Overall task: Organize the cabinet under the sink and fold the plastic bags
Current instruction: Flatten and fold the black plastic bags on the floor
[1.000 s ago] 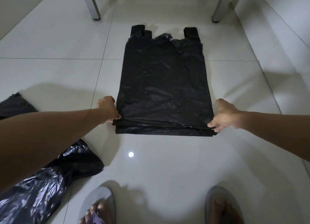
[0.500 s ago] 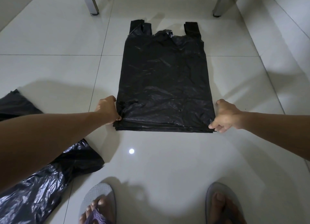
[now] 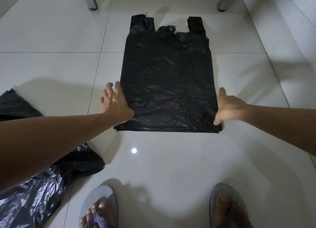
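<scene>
Nearby, crumpled bags (image 3: 42, 173) left; blurred hands (image 3: 114, 101) probably flat.

No text, label, brand, number or sign can be read anywhere in the view. The black plastic bag (image 3: 166, 84) lying between the hands is unprinted, and nothing is written on the floor tiles (image 3: 51, 39) (only a small round glare spot is seen nearer than the hands).
</scene>
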A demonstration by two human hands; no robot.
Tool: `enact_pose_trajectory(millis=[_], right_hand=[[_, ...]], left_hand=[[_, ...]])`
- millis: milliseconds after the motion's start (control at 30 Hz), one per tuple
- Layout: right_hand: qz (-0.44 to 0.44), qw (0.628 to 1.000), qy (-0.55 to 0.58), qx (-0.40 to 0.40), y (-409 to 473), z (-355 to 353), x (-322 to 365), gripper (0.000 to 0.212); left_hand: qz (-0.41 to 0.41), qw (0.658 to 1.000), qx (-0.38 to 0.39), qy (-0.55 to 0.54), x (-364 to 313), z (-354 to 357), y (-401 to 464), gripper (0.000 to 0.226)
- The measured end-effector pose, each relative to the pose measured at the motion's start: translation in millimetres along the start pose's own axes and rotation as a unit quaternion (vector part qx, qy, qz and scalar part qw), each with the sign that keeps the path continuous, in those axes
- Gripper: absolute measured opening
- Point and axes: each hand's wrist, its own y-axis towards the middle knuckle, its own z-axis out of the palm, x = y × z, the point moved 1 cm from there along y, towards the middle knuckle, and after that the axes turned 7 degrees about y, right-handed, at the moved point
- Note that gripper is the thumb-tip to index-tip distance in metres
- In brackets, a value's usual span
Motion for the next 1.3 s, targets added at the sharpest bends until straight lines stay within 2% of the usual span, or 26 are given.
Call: enact_pose_trajectory(millis=[67,133,233,333,500,633,800,933,1300], right_hand=[[-0.086,0.992,0.007,-0.095,6,-1,14,0.086],[-0.170,0.973,0.032,-0.151,9,7,30,0.073],[-0.267,0.948,0.023,-0.175,9,31,52,0.057],[-0.302,0.936,-0.001,-0.179,17,61,65,0.056],[-0.273,0.944,-0.056,-0.174,39,94,59,0.065],[-0.266,0.942,-0.090,-0.182,47,102,49,0.065],[-0.269,0.940,-0.085,-0.192,50,104,47,0.068],[-0.231,0.948,-0.074,-0.207,53,106,45,0.075],[-0.148,0.961,-0.055,-0.226,58,97,8,0.077]], left_hand=[[0.102,0.994,-0.014,0.023,-15,3,0,0.088],[0.185,0.981,-0.014,0.048,-33,11,-1,0.078],[0.267,0.958,0.005,0.101,-53,28,-1,0.066],[0.301,0.941,0.029,0.152,-61,46,1,0.061],[0.291,0.937,0.058,0.186,-50,71,11,0.066],[0.282,0.938,0.043,0.198,-33,79,20,0.075],[0.285,0.937,0.026,0.200,-24,79,25,0.076],[0.294,0.933,0.017,0.208,-17,78,30,0.076],[0.233,0.951,0.013,0.205,-8,77,33,0.087]])
